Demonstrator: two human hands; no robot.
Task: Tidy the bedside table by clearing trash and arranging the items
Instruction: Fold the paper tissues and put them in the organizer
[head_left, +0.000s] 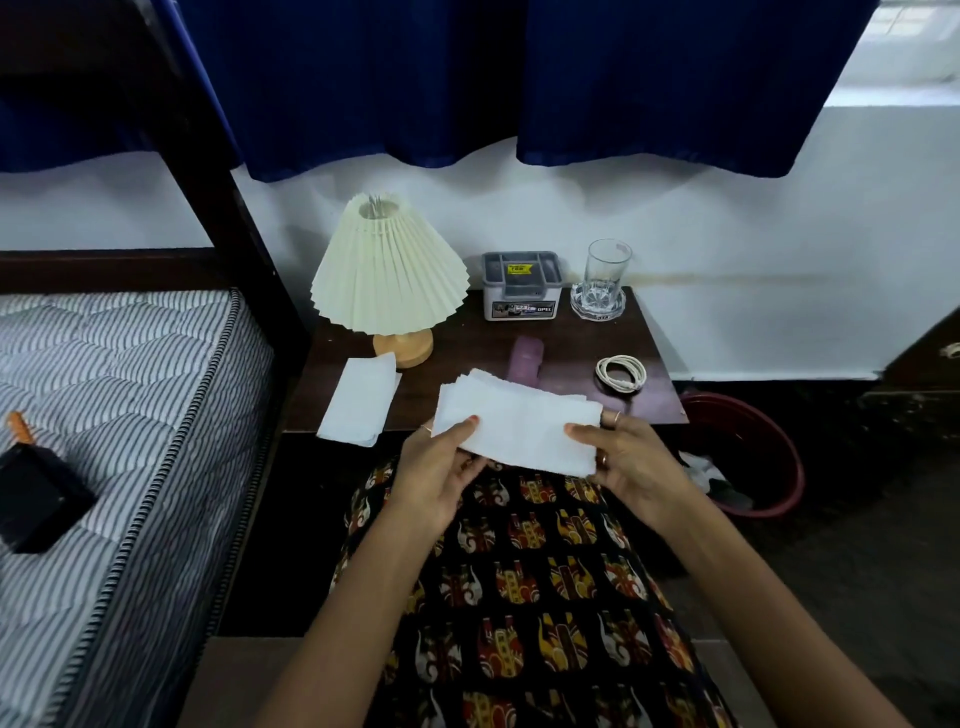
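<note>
A folded white tissue stack (519, 423) is held above the front edge of the dark wooden bedside table (467, 358). My left hand (439, 470) pinches its left end with thumb on top; my right hand (631, 462) grips its right end. Another folded white tissue (358, 400) lies on the table's front left corner, overhanging the edge. On the table stand a cream pleated lamp (387, 270), a grey organiser box (521, 285), a drinking glass (605, 273) on a glass coaster, a purple object (525, 361) and a coiled white cable (621, 373).
A red bin (774, 467) with crumpled trash sits on the floor right of the table. A striped mattress (119, 415) on the left carries a black device (36, 493) and an orange item. Blue curtains hang above. My patterned clothing fills the space below my hands.
</note>
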